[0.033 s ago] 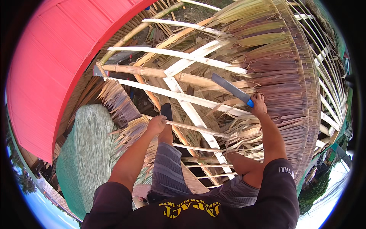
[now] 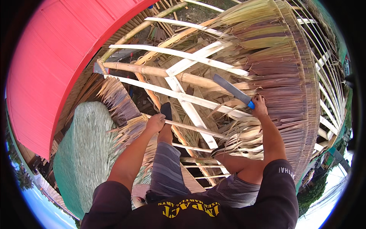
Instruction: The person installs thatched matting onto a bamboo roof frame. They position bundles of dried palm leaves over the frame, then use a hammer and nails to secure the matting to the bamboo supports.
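Observation:
My left hand (image 2: 156,123) is closed around a narrow bamboo slat (image 2: 194,128) that runs to the right across the open roof frame. My right hand (image 2: 259,107) grips the blue handle of a machete (image 2: 233,90), its broad grey blade slanting up and left over the frame. That hand rests at the ragged left edge of the dried palm thatch (image 2: 282,86), and its fingers are partly hidden. Under the blade lies a pale bamboo strip (image 2: 171,92). Loose dry leaves (image 2: 244,133) hang below my right hand.
A thick bamboo pole (image 2: 152,70) and crossed pale boards (image 2: 183,93) form the frame, with open gaps between them. My left foot (image 2: 166,110) is among the slats. At left are a red metal roof (image 2: 57,68) and a green net-covered mound (image 2: 87,149).
My right foot has come into sight beside the pale board as my right leg shifts slightly. The view has tilted a little. Both hands keep their holds.

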Motion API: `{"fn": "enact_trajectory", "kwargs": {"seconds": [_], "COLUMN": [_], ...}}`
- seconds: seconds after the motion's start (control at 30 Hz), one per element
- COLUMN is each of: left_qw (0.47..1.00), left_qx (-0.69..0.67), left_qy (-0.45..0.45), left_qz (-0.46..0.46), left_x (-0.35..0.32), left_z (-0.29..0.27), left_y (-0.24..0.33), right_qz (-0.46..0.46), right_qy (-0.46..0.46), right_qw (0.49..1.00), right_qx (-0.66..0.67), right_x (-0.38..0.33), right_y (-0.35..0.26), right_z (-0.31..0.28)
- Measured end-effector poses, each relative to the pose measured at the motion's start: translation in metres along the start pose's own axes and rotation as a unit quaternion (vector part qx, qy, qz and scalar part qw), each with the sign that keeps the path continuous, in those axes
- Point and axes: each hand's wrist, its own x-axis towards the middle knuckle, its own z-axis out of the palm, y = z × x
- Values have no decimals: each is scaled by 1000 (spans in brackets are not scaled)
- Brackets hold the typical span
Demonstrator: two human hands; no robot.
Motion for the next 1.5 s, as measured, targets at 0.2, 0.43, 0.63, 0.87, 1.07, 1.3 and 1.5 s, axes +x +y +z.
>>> {"fn": "enact_trajectory", "kwargs": {"seconds": [0.2, 0.43, 0.63, 0.87, 1.07, 1.3, 1.5], "left_qw": [990, 982, 966, 967, 957, 916, 910], "left_qx": [-112, -143, -197, -134, -155, 171, -58], "left_qy": [75, 81, 123, 214, 245, 274, 382], "left_qz": [46, 92, 112, 26, -23, -238, -152], "left_x": [31, 49, 18, -72, -60, -169, -175], "left_z": [-30, -62, -122, -195, -203, -318, -171], "left_y": [-19, 35, 41, -25, -75, -204, -191], "right_qz": [-15, 83, 86, -149, -317, -473, -514], "right_qy": [3, -64, -176, -145, -143, -208, -159], "right_qw": [1000, 994, 981, 978, 933, 797, 737], "right_qx": [21, -30, 13, 16, -95, -311, -409], "right_x": [8, 23, 32, 101, 215, 328, 242], "right_y": [2, 2, -37, -210, -380, -565, -696], "right_z": [1, 16, -36, -146, -176, -217, -195]}}
